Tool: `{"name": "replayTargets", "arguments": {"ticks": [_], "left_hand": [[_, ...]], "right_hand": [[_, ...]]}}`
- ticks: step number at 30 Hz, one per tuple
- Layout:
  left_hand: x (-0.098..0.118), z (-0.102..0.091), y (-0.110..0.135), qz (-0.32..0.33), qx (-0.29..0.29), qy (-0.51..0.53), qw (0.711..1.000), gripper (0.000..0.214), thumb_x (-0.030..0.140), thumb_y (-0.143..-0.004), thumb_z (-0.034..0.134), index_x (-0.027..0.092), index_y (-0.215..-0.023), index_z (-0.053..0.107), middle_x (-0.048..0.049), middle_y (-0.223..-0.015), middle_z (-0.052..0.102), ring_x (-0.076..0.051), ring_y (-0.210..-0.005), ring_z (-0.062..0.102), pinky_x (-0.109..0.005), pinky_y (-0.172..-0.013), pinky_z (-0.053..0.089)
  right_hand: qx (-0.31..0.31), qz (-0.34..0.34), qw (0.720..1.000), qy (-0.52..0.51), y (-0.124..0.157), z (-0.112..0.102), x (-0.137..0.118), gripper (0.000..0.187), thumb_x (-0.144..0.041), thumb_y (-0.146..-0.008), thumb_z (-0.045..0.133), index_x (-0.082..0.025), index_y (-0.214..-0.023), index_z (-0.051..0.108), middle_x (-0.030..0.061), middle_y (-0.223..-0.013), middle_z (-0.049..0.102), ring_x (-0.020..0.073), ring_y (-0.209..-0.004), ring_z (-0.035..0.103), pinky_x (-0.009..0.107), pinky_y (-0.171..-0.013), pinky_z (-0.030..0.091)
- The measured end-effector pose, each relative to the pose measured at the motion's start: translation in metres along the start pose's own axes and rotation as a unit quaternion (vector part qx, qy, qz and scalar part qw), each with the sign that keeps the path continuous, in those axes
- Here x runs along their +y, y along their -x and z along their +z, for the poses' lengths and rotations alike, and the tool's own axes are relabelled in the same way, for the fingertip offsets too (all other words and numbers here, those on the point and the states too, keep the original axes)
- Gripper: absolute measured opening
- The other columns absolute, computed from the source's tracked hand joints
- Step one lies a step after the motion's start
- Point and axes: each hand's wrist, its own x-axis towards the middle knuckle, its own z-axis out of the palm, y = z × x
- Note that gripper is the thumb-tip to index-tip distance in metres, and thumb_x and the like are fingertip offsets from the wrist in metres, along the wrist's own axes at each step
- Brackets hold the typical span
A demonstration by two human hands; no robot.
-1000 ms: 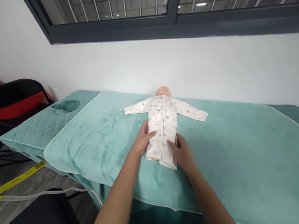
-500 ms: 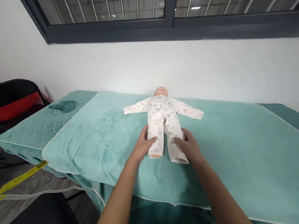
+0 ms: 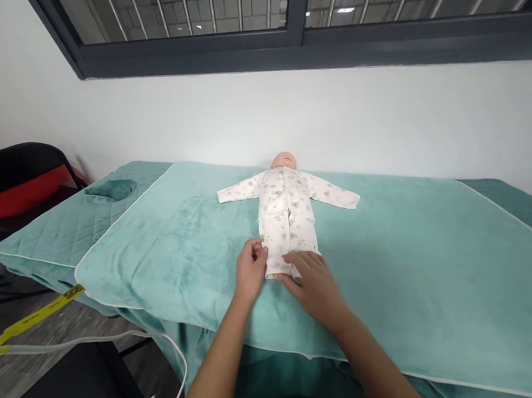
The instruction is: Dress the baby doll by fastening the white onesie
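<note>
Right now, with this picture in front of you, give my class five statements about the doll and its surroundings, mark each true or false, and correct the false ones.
1. The baby doll has its sleeves folded across its chest. False: they stretch out to the sides.
2. The doll lies with its head toward the white wall. True.
3. The right hand is over the lower part of the patterned trousers. True.
4. The left hand rests on a sleeve. False: it is at the side edge of the trousers.
5. Metal bars show through the window. True.
</note>
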Motion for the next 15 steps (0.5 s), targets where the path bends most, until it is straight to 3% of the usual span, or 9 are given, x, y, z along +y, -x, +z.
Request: {"name": "replayTargets", "arguments": {"ticks": [5,9,15], "left_hand": [[-0.004,-0.002,0.001,0.005,-0.004,0.037,0.999,0.023,0.03,-0.084,0.058,0.019,-0.103,0.063,0.0025,-0.075,0.056,-0.011,-0.066,0.05,-0.024,-0.066,0.042],[-0.003,-0.002,0.001,0.011,0.001,0.03,0.999,0.021,0.029,-0.084,0.057,0.019,-0.101,0.064,0.0027,-0.074,0.055,-0.011,-0.066,0.049,-0.024,-0.066,0.042],[-0.005,-0.007,0.013,0.05,-0.002,0.0,0.999,0.018,0.025,-0.088,0.05,0.02,-0.101,0.062,-0.0028,-0.089,0.06,-0.016,-0.08,0.056,-0.029,-0.076,0.046]], "right_hand": [[-0.029,-0.011,0.998,0.046,0.0,0.003,-0.006,0.01,-0.03,-0.088,0.065,-0.022,-0.09,0.059,0.0026,-0.095,0.069,0.0228,-0.094,0.059,0.039,-0.088,0.037],[-0.031,0.005,0.999,0.03,-0.005,0.005,-0.01,0.023,-0.037,-0.093,0.059,-0.022,-0.077,0.051,-0.0007,-0.076,0.064,0.0184,-0.077,0.057,0.036,-0.085,0.037],[0.018,0.031,0.999,-0.018,-0.005,0.01,-0.022,0.025,-0.037,-0.095,0.054,-0.022,-0.076,0.048,-0.0009,-0.072,0.061,0.0178,-0.075,0.057,0.034,-0.082,0.038]]}}
